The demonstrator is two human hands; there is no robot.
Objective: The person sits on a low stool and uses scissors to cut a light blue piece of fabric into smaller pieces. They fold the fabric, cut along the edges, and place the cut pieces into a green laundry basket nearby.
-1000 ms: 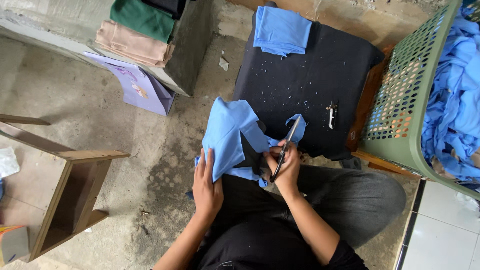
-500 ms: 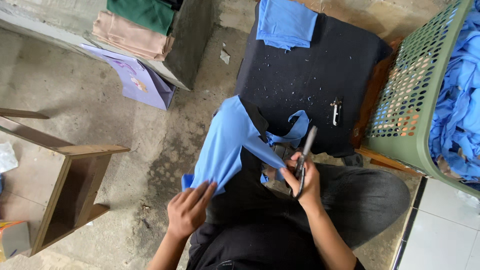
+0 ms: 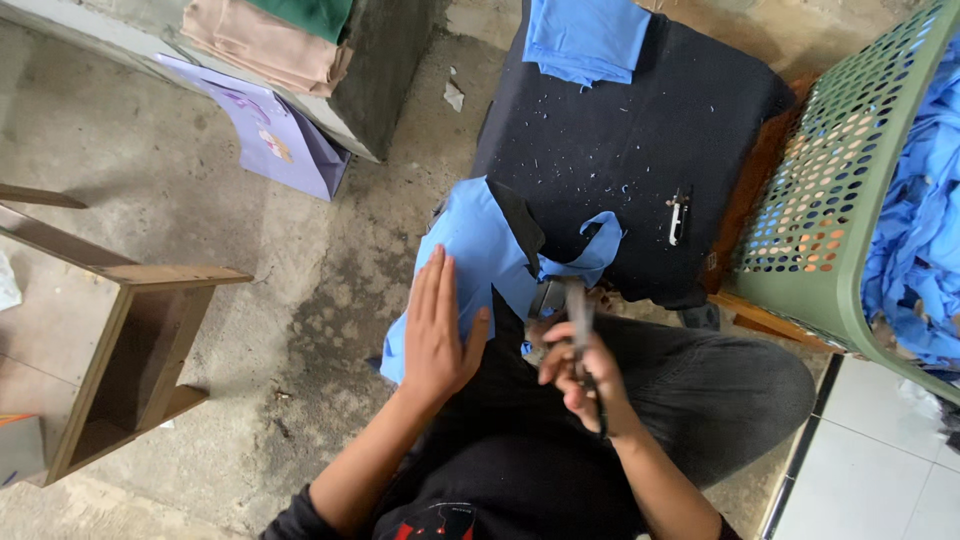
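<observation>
A blue garment (image 3: 470, 255) with a dark collar lies across my lap. My left hand (image 3: 440, 335) rests flat on it with fingers stretched out. My right hand (image 3: 580, 375) is closed around a pair of scissors (image 3: 578, 318), its blades pointing up toward a blue strip of the garment (image 3: 598, 250). A small thread snip (image 3: 677, 215) lies on the black cloth-covered surface (image 3: 640, 130) ahead of me.
A folded blue garment (image 3: 585, 40) lies at the far end of the black surface. A green perforated basket (image 3: 840, 190) with several blue garments stands at the right. Folded cloth (image 3: 270, 40) on a ledge and a purple bag (image 3: 270, 135) are at upper left; a wooden frame (image 3: 130, 340) stands at left.
My left hand has come back up from the garment's lower edge and now lies flat on the blue cloth. The right hand with the scissors has shifted slightly down and left.
</observation>
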